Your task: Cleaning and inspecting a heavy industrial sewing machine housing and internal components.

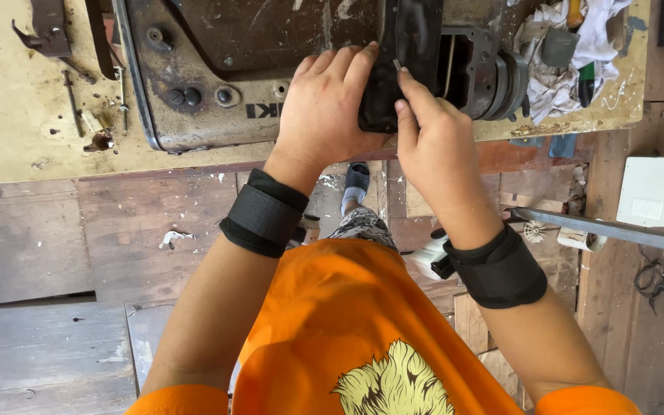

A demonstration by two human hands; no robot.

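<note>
With the left hand (324, 104) grasping the black cover plate (393, 69) and the right hand (432, 134) pinching a small metal part (397, 64) at its twelve o'clock edge, that part could slip into the sewing machine (270, 61).

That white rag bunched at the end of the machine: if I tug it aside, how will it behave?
The white rag looks floppy: it lies crumpled in folds, so it would likely drape and stretch out, not slide as one piece. Probably light. It may snag or drag things, since a grey part sits in its folds and it lies against the machine's round wheel.

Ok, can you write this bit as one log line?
left hand: grips black cover | right hand: pinches small metal piece at its edge | under: old sewing machine on worn table
</note>
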